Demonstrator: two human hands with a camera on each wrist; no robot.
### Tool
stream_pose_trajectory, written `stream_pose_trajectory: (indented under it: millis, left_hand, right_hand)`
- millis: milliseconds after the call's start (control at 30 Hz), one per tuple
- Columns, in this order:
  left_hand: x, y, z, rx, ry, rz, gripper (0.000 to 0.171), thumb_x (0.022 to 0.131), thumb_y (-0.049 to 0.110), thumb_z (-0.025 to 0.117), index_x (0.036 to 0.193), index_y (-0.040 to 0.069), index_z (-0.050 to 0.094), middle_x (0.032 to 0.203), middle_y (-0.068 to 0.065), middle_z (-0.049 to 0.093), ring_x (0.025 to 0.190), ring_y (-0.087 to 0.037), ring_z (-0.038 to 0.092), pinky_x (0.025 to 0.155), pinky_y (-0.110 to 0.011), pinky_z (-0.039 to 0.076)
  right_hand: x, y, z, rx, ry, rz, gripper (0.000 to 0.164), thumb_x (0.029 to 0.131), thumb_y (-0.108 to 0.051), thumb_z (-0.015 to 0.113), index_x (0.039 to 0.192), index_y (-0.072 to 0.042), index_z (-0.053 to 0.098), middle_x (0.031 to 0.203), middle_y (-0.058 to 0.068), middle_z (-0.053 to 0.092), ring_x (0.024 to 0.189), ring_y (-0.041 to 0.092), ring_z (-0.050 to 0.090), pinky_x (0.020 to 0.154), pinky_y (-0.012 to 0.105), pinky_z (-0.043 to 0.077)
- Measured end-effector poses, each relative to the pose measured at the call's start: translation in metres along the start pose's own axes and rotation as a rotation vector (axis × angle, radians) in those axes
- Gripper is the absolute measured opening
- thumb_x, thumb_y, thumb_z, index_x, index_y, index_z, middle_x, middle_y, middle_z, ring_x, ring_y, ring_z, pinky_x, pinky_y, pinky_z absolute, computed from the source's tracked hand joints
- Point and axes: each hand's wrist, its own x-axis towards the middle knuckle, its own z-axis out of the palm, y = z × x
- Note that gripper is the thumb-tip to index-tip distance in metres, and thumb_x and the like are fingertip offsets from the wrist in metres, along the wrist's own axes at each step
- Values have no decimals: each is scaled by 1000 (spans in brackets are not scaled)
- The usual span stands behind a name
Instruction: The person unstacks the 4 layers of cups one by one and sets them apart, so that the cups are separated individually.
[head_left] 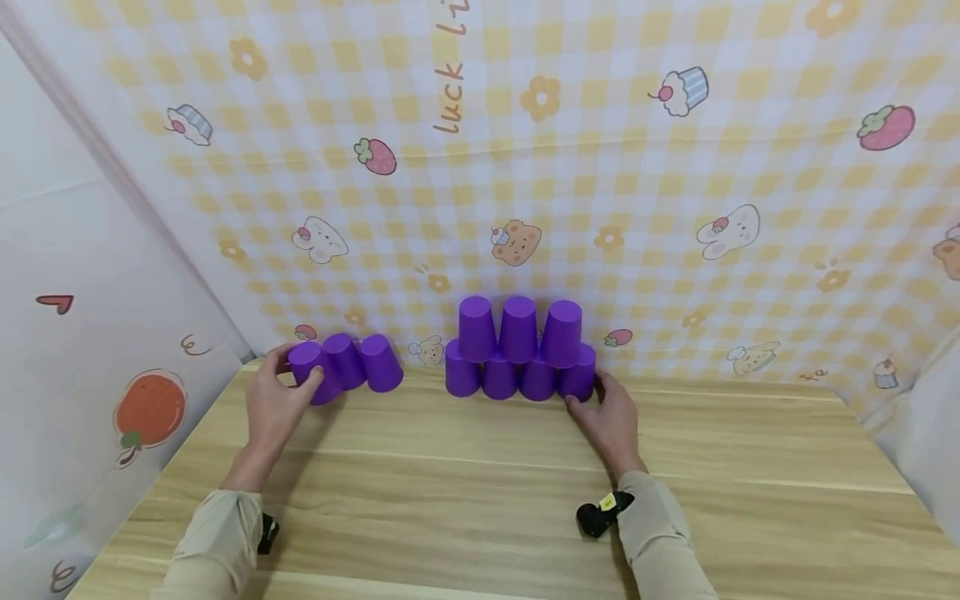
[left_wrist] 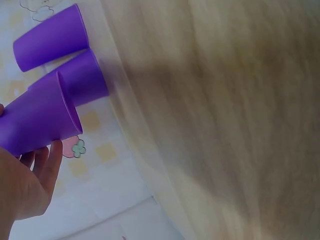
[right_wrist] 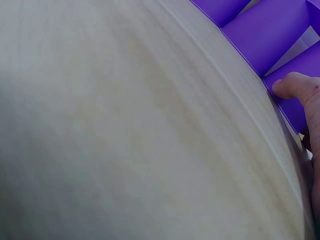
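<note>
In the head view my left hand (head_left: 272, 406) grips an upside-down purple cup (head_left: 303, 360), thumb on its right side and fingers round its left. The left wrist view shows this cup (left_wrist: 37, 117) with its rim toward the table. Just right of it stand two more upturned cups, a middle one (head_left: 345, 362) and a right one (head_left: 382, 364). My right hand (head_left: 611, 423) holds the rightmost bottom cup (head_left: 579, 377) of a two-row stack, its thumb (right_wrist: 286, 86) on the front. Three cups form the upper row, including a centre cup (head_left: 519, 329), over several below.
The wooden table (head_left: 450, 500) backs onto a yellow checked cloth (head_left: 465, 192) with printed figures. A white sheet (head_left: 90, 250) hangs at the left. Black wrist cameras sit on both wrists, the right one (head_left: 602, 514) showing most.
</note>
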Motion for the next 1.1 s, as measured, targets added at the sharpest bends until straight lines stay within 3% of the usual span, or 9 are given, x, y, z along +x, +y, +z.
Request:
stream_pose_trajectory:
  millis: [200, 467, 733, 967, 1100]
  left_hand:
    - [1, -10, 1, 31, 3, -21, 43, 74, 9, 71, 113, -3, 58, 97, -21, 64, 86, -31, 59, 64, -22, 37]
    - [1, -19, 2, 54, -26, -72, 45, 76, 6, 70, 114, -8, 53, 103, -26, 61, 91, -36, 58, 66, -20, 38]
    - [4, -25, 6, 23, -63, -115, 48, 79, 1, 68, 119, -12, 46, 113, -32, 55, 101, -43, 53, 83, -48, 43]
    - [10, -34, 15, 7, -122, -166, 54, 82, 2, 66, 126, -12, 38, 117, -34, 50, 104, -45, 52, 89, -50, 44]
    - [13, -37, 22, 10, -131, -143, 54, 83, 2, 66, 125, -13, 37, 114, -35, 51, 101, -45, 52, 86, -50, 45]
  right_hand:
    - [0, 0, 0, -6, 6, -4, 64, 76, -25, 76, 127, 3, 50, 123, 21, 55, 112, 34, 54, 95, 40, 44]
    - [0, 0, 0, -1, 5, 8, 63, 76, -26, 76, 127, 2, 50, 124, 20, 55, 112, 33, 53, 96, 39, 44]
    - [0, -1, 1, 16, -1, 12, 63, 76, -24, 76, 128, 2, 50, 125, 20, 55, 114, 33, 53, 97, 39, 43]
    - [0, 0, 1, 5, 9, 3, 63, 76, -26, 76, 127, 2, 51, 123, 20, 56, 112, 33, 54, 96, 39, 44]
    - [1, 1, 1, 0, 13, 1, 63, 76, -26, 76, 127, 2, 51, 123, 20, 56, 111, 33, 54, 95, 39, 44]
